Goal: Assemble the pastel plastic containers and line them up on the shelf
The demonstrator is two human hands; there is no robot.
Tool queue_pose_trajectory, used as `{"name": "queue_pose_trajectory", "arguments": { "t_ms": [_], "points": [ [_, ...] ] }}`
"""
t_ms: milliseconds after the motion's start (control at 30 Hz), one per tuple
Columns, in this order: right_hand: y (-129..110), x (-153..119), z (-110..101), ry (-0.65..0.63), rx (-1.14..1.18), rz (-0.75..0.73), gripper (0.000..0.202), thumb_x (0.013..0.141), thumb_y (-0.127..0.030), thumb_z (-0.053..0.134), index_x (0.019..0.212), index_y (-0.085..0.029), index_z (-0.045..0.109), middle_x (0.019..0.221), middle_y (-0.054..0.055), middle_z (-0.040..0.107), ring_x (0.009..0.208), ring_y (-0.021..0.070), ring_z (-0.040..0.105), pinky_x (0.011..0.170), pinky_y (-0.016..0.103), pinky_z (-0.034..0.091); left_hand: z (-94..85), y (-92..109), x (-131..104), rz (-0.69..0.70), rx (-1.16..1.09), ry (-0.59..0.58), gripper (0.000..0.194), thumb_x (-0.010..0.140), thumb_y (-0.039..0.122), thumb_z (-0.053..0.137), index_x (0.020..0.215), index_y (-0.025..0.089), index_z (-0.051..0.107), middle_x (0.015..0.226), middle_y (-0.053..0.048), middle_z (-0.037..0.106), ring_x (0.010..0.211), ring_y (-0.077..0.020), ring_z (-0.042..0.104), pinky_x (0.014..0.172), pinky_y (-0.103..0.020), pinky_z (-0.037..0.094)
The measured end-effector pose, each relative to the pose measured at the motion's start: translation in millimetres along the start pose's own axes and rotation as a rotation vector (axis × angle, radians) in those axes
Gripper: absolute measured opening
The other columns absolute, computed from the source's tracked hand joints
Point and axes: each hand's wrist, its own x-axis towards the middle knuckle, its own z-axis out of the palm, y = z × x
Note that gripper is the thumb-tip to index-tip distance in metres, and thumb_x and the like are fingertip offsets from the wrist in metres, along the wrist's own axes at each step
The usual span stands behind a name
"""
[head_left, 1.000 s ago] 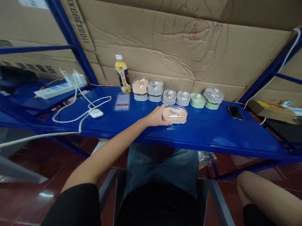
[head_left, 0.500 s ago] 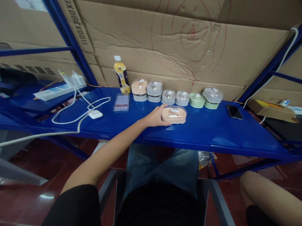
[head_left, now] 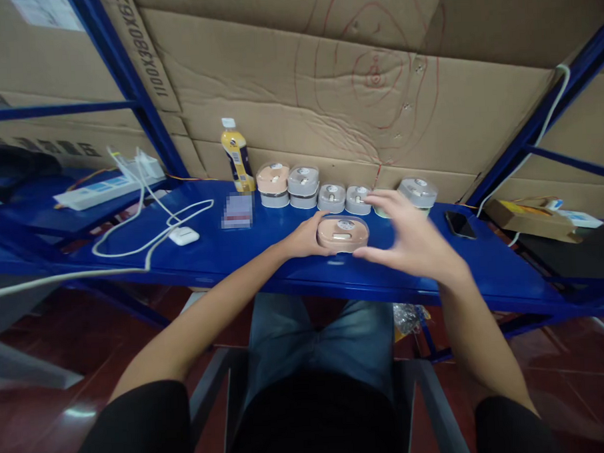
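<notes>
My left hand grips the left end of a pink oval box with a clear lid, near the front edge of the blue table. To the right of that box, my right hand is spread, thumb and fingers apart, holding nothing. Behind stands a row of similar boxes: a stack with a pink top, a grey stack, two small grey ones, a green one mostly hidden by my right hand, and a grey-topped stack.
A yellow bottle and a blurred-out packet stand left of the row. Farther left lie a white case, a white cable and a power strip. A phone and an open carton are at the right.
My right hand has risen from below the table's right side to beside the pink box, fingers spread. My left hand keeps its grip on the box. The view has shifted slightly.
</notes>
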Motion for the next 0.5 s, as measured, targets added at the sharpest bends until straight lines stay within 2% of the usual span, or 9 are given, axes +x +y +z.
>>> {"name": "queue_pose_trajectory", "arguments": {
  "t_ms": [67, 133, 167, 267, 367, 500],
  "points": [
    [5.1, 14.1, 13.0, -0.165, -0.024, -0.016, 0.118, 0.059, -0.069, 0.102, 0.162, -0.034, 0.055, 0.164, 0.014, 0.055, 0.156, 0.0533, 0.044, 0.123, 0.07, 0.046, -0.6, -0.6, -0.5, 0.033, -0.036, -0.01, 0.124, 0.06, 0.06, 0.097, 0.163, 0.023, 0.038, 0.16, -0.018, 0.059, 0.144, -0.0443, 0.061, 0.121, -0.06, 0.048],
    [13.8, 30.4, 28.3, -0.343, -0.036, -0.01, 0.125, 0.054, -0.067, 0.103, 0.162, -0.03, 0.054, 0.16, 0.016, 0.059, 0.149, 0.051, 0.052, 0.122, 0.069, 0.047, -0.9, -1.7, -0.8, 0.051, -0.067, -0.031, 0.124, 0.06, 0.058, 0.097, 0.163, 0.023, 0.037, 0.158, -0.018, 0.061, 0.142, -0.043, 0.062, 0.121, -0.059, 0.049],
    [18.7, 37.0, 35.0, -0.389, -0.024, -0.013, 0.122, 0.058, -0.066, 0.102, 0.163, -0.029, 0.052, 0.155, 0.016, 0.063, 0.143, 0.0478, 0.059, 0.118, 0.066, 0.05, -0.9, -2.2, -0.8, 0.057, -0.083, -0.038, 0.123, 0.06, 0.057, 0.096, 0.163, 0.022, 0.037, 0.156, -0.018, 0.061, 0.142, -0.0426, 0.063, 0.121, -0.058, 0.049],
    [30.7, 43.3, 46.7, -0.379, 0.009, -0.053, 0.116, 0.068, -0.068, 0.096, 0.166, -0.029, 0.048, 0.143, 0.014, 0.069, 0.129, 0.0406, 0.067, 0.112, 0.062, 0.055, -0.8, -2.9, -0.7, 0.073, -0.113, -0.022, 0.118, 0.062, 0.055, 0.094, 0.162, 0.021, 0.039, 0.156, -0.02, 0.06, 0.142, -0.0431, 0.062, 0.121, -0.059, 0.049],
    [33.1, 31.3, 49.2, -0.301, 0.011, -0.074, 0.11, 0.075, -0.072, 0.09, 0.167, -0.028, 0.049, 0.136, 0.013, 0.07, 0.124, 0.0373, 0.068, 0.11, 0.058, 0.056, -0.9, -1.3, -0.8, 0.068, -0.092, -0.04, 0.115, 0.064, 0.053, 0.092, 0.162, 0.02, 0.039, 0.155, -0.019, 0.061, 0.14, -0.0435, 0.064, 0.118, -0.058, 0.052],
    [31.7, 14.3, 48.6, -0.219, 0.013, -0.065, 0.092, 0.084, -0.07, 0.083, 0.161, -0.026, 0.057, 0.135, 0.014, 0.07, 0.124, 0.0353, 0.069, 0.111, 0.054, 0.056, -0.8, 0.1, -1.4, 0.035, -0.025, -0.053, 0.118, 0.066, 0.057, 0.092, 0.163, 0.019, 0.038, 0.155, -0.021, 0.06, 0.141, -0.0443, 0.063, 0.119, -0.058, 0.051]
  ]
}}
